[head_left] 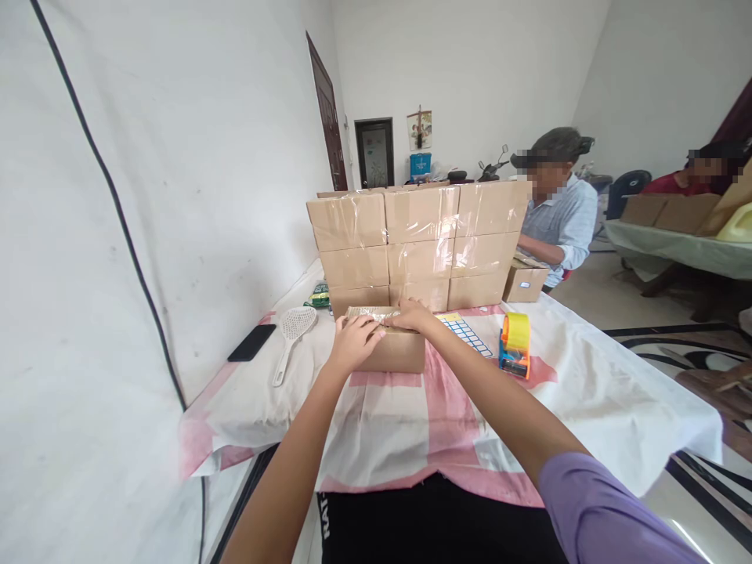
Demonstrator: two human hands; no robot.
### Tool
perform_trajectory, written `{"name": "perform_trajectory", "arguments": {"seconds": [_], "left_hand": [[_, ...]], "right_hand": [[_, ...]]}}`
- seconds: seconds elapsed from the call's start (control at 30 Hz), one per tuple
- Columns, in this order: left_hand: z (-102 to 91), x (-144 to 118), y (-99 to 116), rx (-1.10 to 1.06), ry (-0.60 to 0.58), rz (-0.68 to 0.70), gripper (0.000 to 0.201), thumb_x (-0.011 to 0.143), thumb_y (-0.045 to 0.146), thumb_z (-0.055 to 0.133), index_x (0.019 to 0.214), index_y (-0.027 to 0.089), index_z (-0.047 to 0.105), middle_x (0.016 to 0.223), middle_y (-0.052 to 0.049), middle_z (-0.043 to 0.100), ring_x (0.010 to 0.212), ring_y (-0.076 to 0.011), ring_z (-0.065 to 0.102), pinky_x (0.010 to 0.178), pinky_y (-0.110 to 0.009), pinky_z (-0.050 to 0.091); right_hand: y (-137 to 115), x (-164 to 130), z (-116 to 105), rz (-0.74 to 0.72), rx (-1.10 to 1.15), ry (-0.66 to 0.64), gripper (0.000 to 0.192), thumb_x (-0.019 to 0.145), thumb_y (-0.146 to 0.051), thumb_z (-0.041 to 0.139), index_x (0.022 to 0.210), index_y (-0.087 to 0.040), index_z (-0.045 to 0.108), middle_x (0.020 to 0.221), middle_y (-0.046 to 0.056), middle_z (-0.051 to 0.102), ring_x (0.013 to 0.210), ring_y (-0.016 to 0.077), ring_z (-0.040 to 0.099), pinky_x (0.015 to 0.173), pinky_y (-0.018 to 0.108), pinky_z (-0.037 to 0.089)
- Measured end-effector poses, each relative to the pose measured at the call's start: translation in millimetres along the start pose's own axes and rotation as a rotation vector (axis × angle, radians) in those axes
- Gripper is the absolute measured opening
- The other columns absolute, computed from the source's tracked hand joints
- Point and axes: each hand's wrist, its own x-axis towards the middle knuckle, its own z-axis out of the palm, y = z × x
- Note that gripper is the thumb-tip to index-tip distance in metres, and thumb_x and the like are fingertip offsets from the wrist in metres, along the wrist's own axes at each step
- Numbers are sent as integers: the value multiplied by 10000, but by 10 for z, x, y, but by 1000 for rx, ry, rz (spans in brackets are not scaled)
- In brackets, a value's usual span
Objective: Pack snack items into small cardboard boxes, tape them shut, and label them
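Observation:
A small brown cardboard box (391,356) stands on the cloth in front of me, and both hands rest on its top. My left hand (357,343) lies over the near left part with its fingers stretched out. Across the right side reaches my right hand (414,315), fingers spread toward the far edge and the middle. Something shiny and clear, like tape or film, shows on the box top between the hands; the fingers partly hide it. To the right stands a tape dispenser (515,346) with a yellow roll. A sheet of blue-edged labels (470,335) lies behind my right forearm.
Taped cardboard boxes (420,243) are stacked behind the small box. A white slotted ladle (295,325) and black phone (252,343) lie left, near the wall. Another box (525,280) stands at the back right, beside a seated person (564,211). A second person sits farther right.

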Motion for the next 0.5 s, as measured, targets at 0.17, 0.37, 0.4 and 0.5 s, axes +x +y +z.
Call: {"name": "perform_trajectory", "arguments": {"seconds": [0.17,0.37,0.4,0.5], "left_hand": [[13,-79,-38,-18,7,16,306,1012,419,477,1167,316,720,1322,-29,695,1286,-217,570,1186,-483,228],[7,-123,-19,-23,21,7,321,1018,414,457,1168,316,723,1267,-23,725,1286,-216,571,1165,-469,266],[7,-128,-11,-19,30,2,323,1017,416,457,1167,314,724,1274,-28,721,1300,-224,558,1159,-471,273],[8,-144,10,-5,59,-8,323,1010,420,464,1167,310,723,1290,-32,713,1312,-238,544,1139,-469,297]], "right_hand": [[-23,-16,-56,4,54,-28,728,660,-569,807,1229,-141,654,1322,208,632,1278,402,534,951,426,465],[16,-198,-149,-41,177,128,377,783,-296,744,1118,-127,707,1253,207,666,1193,366,598,964,426,460],[33,-289,-202,-69,207,182,308,840,-260,676,1122,-138,705,1253,184,668,1197,335,600,985,416,450],[134,-766,-417,-215,321,317,258,967,-262,495,1103,-205,707,1196,86,692,1151,226,624,983,339,465]]}}
